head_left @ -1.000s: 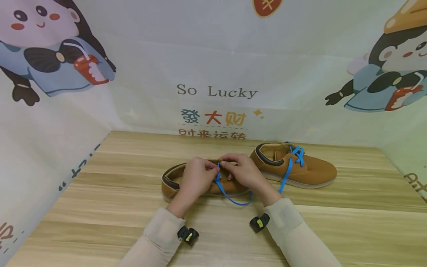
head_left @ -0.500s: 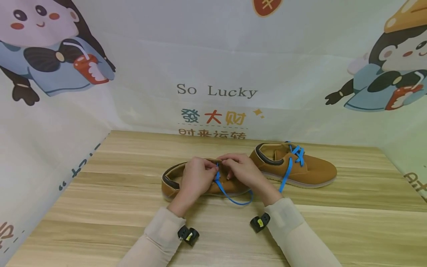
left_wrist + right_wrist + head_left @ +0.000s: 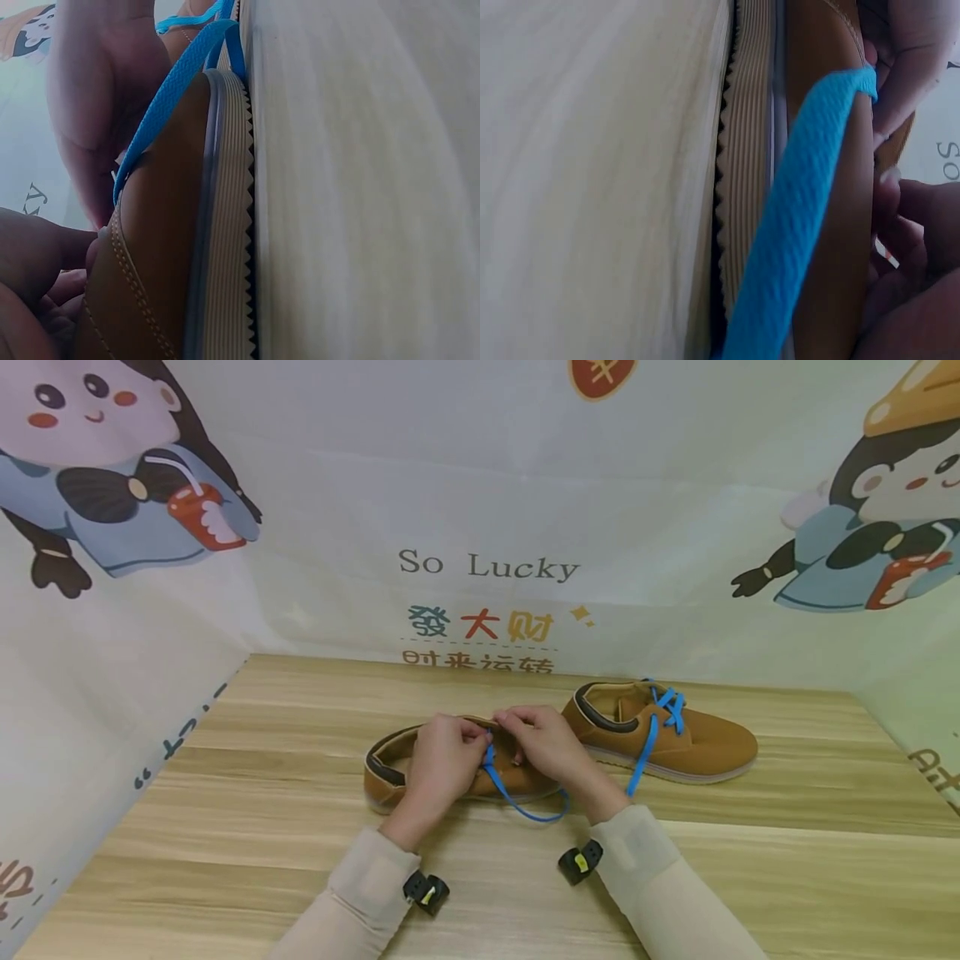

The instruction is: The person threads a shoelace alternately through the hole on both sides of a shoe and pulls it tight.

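Note:
A brown shoe (image 3: 517, 783) with a blue shoelace (image 3: 504, 787) lies sideways on the table, toe to the right. My left hand (image 3: 442, 760) reaches over its opening, thumb and forefinger pinching the lace near the eyelets. On the far eyelet flap, my right hand (image 3: 546, 743) grips the edge of the shoe with curled fingers; its fingertips are partly hidden. The lace loops down the shoe's near side onto the table. In the left wrist view, the lace (image 3: 172, 94) runs up from the eyelet edge. The right wrist view has the lace (image 3: 795, 202) crossing in front of the sole.
A second brown shoe (image 3: 708, 743) stands behind and to the right, its blue lace (image 3: 643, 756) partly threaded and hanging down. Both stand on a wooden table (image 3: 225, 827). A printed cloth backdrop (image 3: 337, 527) closes off the back and sides.
My right fingertips have shifted slightly left along the shoe's far edge. The left hand keeps nearly the same place, and both shoes stay put.

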{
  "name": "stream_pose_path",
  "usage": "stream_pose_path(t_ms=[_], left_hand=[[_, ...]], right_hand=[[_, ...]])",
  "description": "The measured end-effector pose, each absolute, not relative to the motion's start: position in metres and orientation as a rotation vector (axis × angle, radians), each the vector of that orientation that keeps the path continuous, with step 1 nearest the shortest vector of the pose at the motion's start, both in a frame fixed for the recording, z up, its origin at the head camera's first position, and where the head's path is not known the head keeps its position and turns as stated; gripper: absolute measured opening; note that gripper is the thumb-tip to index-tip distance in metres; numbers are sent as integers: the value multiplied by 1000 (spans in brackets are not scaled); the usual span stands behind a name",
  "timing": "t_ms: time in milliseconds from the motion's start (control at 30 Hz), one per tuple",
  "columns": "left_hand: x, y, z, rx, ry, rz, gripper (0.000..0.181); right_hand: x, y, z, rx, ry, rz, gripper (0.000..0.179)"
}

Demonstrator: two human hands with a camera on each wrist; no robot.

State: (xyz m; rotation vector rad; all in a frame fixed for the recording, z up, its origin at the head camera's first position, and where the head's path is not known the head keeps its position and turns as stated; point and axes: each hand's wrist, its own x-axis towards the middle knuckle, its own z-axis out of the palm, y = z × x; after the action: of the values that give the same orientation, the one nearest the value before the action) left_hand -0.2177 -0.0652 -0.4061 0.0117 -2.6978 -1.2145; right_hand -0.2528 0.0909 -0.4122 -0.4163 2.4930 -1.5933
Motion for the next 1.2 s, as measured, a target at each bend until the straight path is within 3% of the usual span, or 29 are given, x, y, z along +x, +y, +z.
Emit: stream_pose_path(t_ms=[267,767,967,1200], left_hand=[[-215,-62,-408,23,-2696,-1213,17],[-214,-68,-403,-52,-2718,-1171,17],[-208,-74,-384,-200,-2763,-1181,15],[-204,-86,-363,-262,-2585,-828,14]], right_hand=[[-253,86,-413,-334,2567,-1570,20],[-249,77,-418,-377,2677,-1632,16],[-249,73,-416,-291,2668,-1805,18],[-256,74,-415,-136,2551,-2087,23]])
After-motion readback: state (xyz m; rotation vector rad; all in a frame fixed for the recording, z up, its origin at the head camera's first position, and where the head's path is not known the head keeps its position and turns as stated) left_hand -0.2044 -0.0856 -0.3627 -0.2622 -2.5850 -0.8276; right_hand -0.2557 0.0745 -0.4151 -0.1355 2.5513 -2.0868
